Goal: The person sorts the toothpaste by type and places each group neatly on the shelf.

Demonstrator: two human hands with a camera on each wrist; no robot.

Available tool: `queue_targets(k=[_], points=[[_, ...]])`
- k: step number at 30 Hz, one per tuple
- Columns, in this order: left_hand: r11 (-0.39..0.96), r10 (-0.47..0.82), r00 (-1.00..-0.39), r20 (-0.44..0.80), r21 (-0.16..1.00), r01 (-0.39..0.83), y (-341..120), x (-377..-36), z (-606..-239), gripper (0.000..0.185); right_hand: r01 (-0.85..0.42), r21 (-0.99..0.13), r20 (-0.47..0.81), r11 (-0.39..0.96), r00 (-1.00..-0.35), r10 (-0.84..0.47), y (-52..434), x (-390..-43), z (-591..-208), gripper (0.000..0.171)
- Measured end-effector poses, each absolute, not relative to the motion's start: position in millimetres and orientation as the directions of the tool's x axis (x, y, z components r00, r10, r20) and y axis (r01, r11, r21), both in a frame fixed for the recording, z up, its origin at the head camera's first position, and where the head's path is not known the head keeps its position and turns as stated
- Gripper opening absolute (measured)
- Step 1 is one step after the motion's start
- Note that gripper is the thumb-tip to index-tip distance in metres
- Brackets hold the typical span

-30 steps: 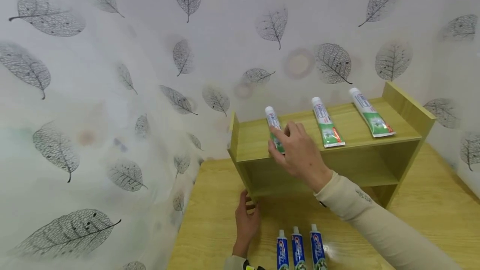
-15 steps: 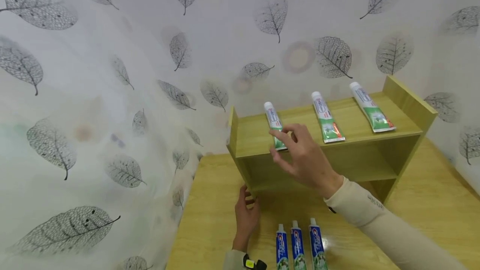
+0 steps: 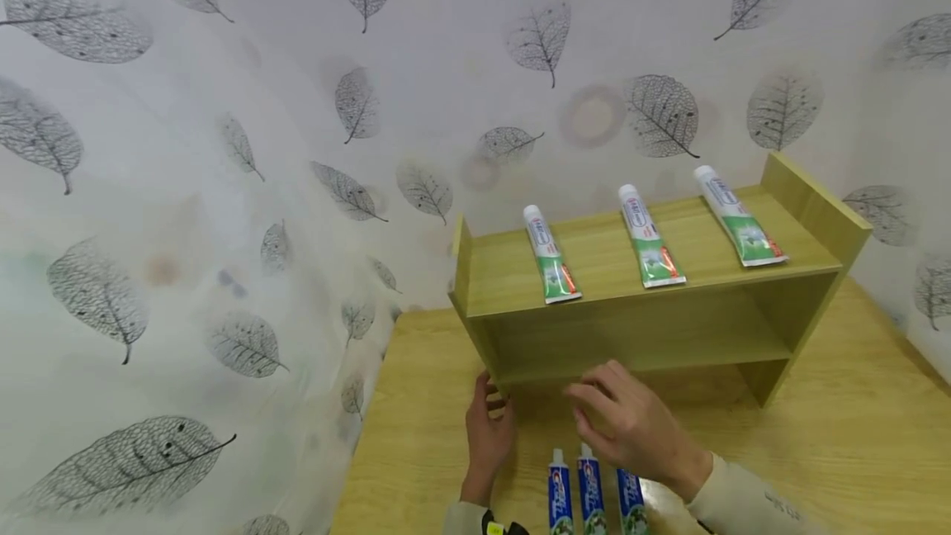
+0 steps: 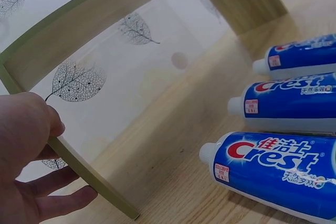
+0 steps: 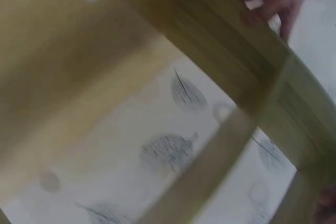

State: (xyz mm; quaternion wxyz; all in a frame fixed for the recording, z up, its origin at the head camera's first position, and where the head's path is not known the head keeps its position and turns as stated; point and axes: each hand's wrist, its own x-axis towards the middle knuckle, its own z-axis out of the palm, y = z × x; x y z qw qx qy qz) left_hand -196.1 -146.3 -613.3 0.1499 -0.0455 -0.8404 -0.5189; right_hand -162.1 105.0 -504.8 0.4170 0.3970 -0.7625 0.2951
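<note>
Left hand [image 3: 490, 434] clamps left edge of shelf [image 3: 598, 261]; right hand [image 3: 635, 426], thumb and fingertips apart, near blue tubes [image 3: 592, 495]. Risk: jolting could slide green tubes [image 3: 650, 236] off.

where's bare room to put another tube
Bare: atop the yellow wooden shelf, between the left white-and-green toothpaste tube and the middle one; the yellow wooden table, right of the shelf. Crowded: before the shelf's left half, with the left hand, right hand and three blue toothpaste tubes.
</note>
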Motion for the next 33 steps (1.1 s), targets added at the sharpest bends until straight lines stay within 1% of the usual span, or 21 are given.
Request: queue_targets(k=[4,6,8,10,12,13,14,15,17,20,21,23,26,31,33], points=[[0.452,-0.086,-0.952,0.295,0.863,0.227,-147,-196,-614,0.052,-0.817,-0.246,0.796,0.522,-0.478,-0.372,101,-141,-541,0.040],[0.453,-0.088,-0.953,0.290,0.863,0.221,-147,-196,-613,0.053,-0.797,-0.276,0.757,0.537,-0.524,-0.390,99,-133,-558,0.042],[0.456,-0.091,-0.956,0.279,0.865,0.209,-147,-196,-612,0.053,-0.784,-0.275,0.728,0.556,-0.547,-0.412,99,-126,-573,0.039],[0.460,-0.092,-0.958,0.271,0.865,0.201,-147,-196,-612,0.053,-0.782,-0.276,0.701,0.559,-0.562,-0.440,99,-120,-587,0.027],[0.460,-0.087,-0.960,0.266,0.865,0.199,-147,-196,-613,0.053,-0.786,-0.275,0.687,0.554,-0.564,-0.459,100,-114,-598,0.010],[0.462,-0.085,-0.961,0.264,0.865,0.197,-147,-196,-613,0.052,-0.789,-0.280,0.677,0.547,-0.566,-0.470,101,-111,-603,0.006],[0.461,-0.083,-0.961,0.265,0.865,0.199,-147,-196,-613,0.052,-0.790,-0.300,0.658,0.535,-0.577,-0.484,102,-109,-607,0.009],[0.457,-0.081,-0.961,0.263,0.867,0.199,-147,-195,-613,0.051,-0.784,-0.338,0.621,0.521,-0.601,-0.503,103,-106,-611,0.014],[0.448,-0.082,-0.963,0.256,0.873,0.194,-147,-195,-613,0.051,-0.750,-0.419,0.515,0.512,-0.661,-0.546,106,-100,-616,0.017],[0.438,-0.088,-0.966,0.243,0.880,0.181,-146,-193,-612,0.051,-0.631,-0.562,0.296,0.536,-0.758,-0.582,110,-91,-619,0.011],[0.436,-0.090,-0.967,0.240,0.882,0.178,-146,-193,-612,0.052,-0.592,-0.583,0.237,0.556,-0.779,-0.581,112,-88,-620,0.009],[0.436,-0.094,-0.968,0.232,0.884,0.170,-145,-192,-611,0.051,-0.556,-0.588,0.188,0.587,-0.800,-0.570,113,-84,-623,0.009],[0.440,-0.096,-0.967,0.238,0.881,0.173,-145,-191,-610,0.051,-0.560,-0.547,0.201,0.622,-0.810,-0.551,115,-80,-637,0.017],[0.449,-0.096,-0.964,0.249,0.875,0.181,-145,-192,-611,0.051,-0.587,-0.444,0.238,0.677,-0.805,-0.543,122,-84,-698,0.040],[0.449,-0.097,-0.964,0.248,0.875,0.180,-145,-192,-612,0.051,-0.611,-0.404,0.276,0.681,-0.791,-0.546,125,-86,-715,0.044]])
